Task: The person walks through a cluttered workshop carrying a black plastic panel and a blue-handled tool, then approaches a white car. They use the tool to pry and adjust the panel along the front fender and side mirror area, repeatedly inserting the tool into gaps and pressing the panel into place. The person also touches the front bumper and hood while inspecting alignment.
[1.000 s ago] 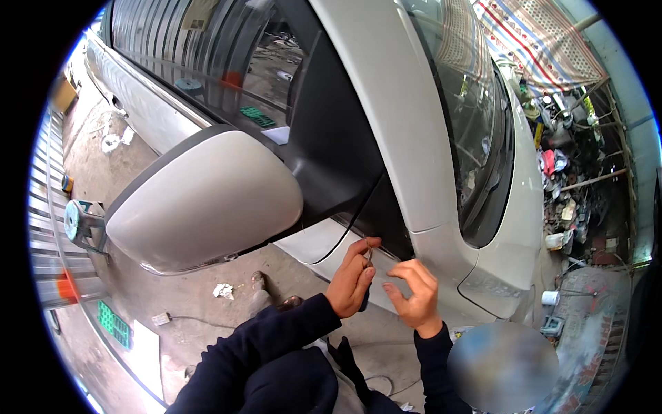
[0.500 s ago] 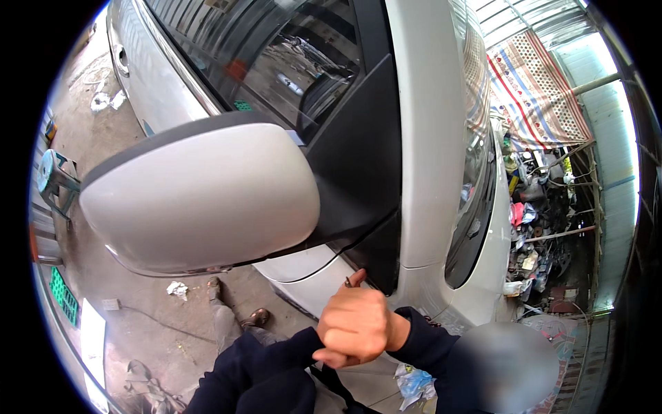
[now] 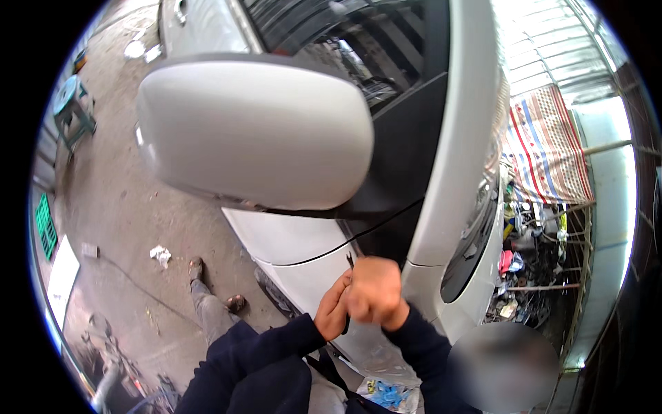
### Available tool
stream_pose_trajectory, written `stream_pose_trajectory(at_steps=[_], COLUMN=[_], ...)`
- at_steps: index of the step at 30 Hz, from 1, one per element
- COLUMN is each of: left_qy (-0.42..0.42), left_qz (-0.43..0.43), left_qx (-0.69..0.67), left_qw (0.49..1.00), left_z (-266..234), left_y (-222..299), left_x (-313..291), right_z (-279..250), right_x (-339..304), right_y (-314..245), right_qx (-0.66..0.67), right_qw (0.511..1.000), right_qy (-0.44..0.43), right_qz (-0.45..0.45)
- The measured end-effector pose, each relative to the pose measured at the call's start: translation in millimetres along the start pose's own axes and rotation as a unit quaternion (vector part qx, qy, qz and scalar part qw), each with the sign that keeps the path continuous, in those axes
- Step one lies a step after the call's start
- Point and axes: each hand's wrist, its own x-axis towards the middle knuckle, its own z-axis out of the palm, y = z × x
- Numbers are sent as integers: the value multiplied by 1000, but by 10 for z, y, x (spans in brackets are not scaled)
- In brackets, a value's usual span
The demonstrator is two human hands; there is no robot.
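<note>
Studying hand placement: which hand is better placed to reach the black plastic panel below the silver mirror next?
Probably the right hand: it partly overlaps the black panel in view; the left hand sits lower and farther left.

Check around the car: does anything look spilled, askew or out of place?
A crumpled white scrap lies on the floor left of the feet, looking like dropped litter. Crumpled blue-and-white material shows near the car, perhaps litter too. No spill is evident.

The brown-grey floor (image 3: 117, 200) carries a crumpled white scrap (image 3: 160, 256), a blue-topped stool (image 3: 67, 95) and a small pale block (image 3: 90, 250).
</note>
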Motion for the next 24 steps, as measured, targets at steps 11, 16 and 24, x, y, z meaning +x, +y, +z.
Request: stream_pose_trajectory(at_steps=[11,16,24], left_qy=[76,110,121], left_qz=[-77,-144,-169], left_qx=[-226,-104,-37], left_qw=[968,978,977], left_z=[-62,-306,-547], left_y=[-109,33,125], left_x=[-89,-275,-425], right_z=[86,16,95], right_x=[-126,-427,-456], right_y=[-501,310,191], right_qx=[37,-104,-128], right_qw=[990,990,991], right_qy=[-132,-84,-35], right_qz=[35,38,21])
